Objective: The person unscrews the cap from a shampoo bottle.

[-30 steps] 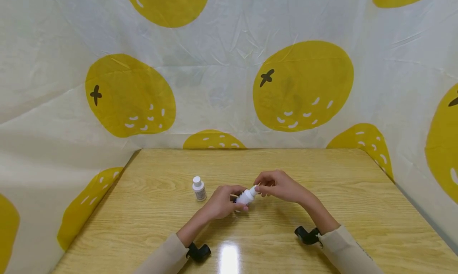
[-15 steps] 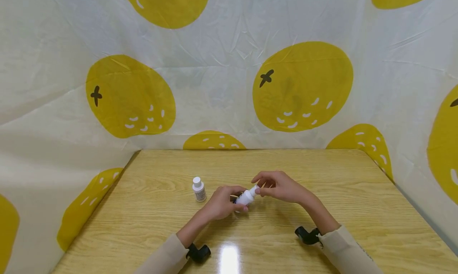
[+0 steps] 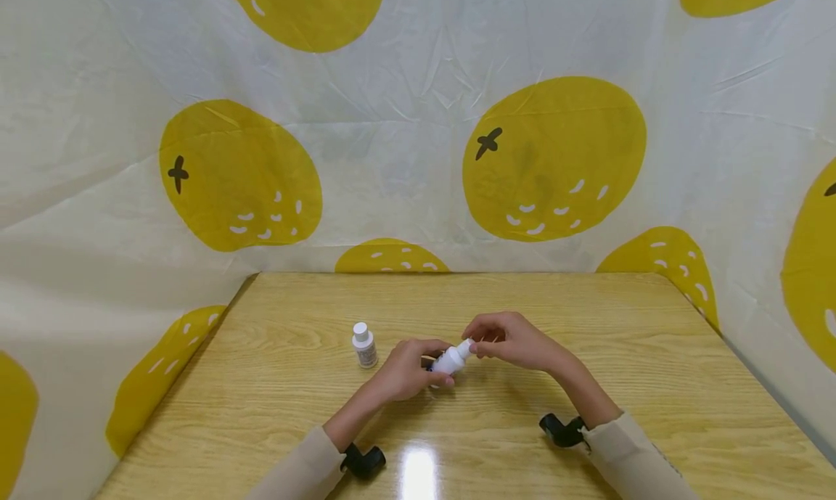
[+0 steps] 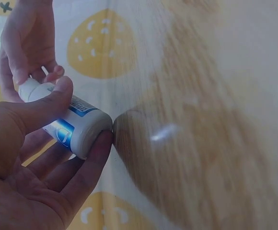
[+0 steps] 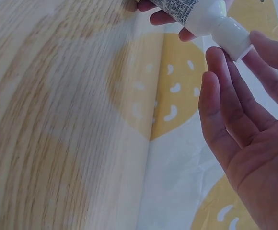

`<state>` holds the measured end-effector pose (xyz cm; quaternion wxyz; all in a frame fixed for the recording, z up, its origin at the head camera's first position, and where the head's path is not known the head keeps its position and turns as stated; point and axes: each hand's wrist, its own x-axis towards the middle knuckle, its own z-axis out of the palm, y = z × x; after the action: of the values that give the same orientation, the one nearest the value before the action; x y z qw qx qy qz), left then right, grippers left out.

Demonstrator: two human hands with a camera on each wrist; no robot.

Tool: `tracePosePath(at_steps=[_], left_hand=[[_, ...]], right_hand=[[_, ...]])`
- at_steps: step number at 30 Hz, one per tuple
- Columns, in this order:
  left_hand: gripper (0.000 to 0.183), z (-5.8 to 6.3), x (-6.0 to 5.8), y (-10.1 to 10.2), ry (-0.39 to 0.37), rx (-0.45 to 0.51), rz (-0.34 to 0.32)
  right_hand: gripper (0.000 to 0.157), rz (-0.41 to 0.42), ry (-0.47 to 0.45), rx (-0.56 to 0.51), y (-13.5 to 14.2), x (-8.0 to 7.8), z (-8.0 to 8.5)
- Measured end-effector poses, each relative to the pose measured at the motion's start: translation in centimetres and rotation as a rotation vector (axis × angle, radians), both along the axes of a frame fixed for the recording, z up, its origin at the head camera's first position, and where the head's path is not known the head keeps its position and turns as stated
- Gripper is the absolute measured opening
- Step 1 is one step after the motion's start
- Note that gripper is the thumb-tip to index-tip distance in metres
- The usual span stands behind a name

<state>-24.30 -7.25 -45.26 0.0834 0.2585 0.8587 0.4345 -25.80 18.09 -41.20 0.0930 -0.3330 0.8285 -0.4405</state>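
Observation:
My left hand [image 3: 408, 369] grips a small white bottle [image 3: 449, 362] with a blue-and-white label, thumb on one side and fingers round the other. The bottle tilts, its cap end up and to the right, its base over the wooden table. At that end my right hand [image 3: 512, 340] pinches the white cap [image 5: 232, 39] between thumb and fingers; its other fingers curve loosely, as the right wrist view shows. In the left wrist view, the blue label [image 4: 62, 133] shows between the left thumb and fingers.
A second small white bottle [image 3: 364, 346] with a white cap stands upright on the wooden table [image 3: 294, 406], left of the left hand. A white cloth with yellow fruit prints [image 3: 392, 166] hangs behind the table and along its sides.
The right fingers spread slightly at the cap, then close in again. The left hand and its bottle stay in place, and the standing bottle has not moved.

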Motion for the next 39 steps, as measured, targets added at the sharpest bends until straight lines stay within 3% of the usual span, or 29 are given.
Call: tracePosePath(at_steps=[23, 29, 39], left_hand=[[0.04, -0.05, 0.01, 0.0, -0.004, -0.013, 0.01], [0.041, -0.08, 0.0, 0.01, 0.0, -0.014, 0.008], [0.041, -0.17, 0.01, 0.01, -0.011, 0.012, 0.005]], right_hand=[[0.032, -0.03, 0.023, 0.049, -0.01, 0.28, 0.36], [0.026, -0.048, -0.032, 0.019, -0.1, 0.11, 0.11], [0.023, 0.002, -0.021, 0.014, 0.02, 0.17, 0.32]])
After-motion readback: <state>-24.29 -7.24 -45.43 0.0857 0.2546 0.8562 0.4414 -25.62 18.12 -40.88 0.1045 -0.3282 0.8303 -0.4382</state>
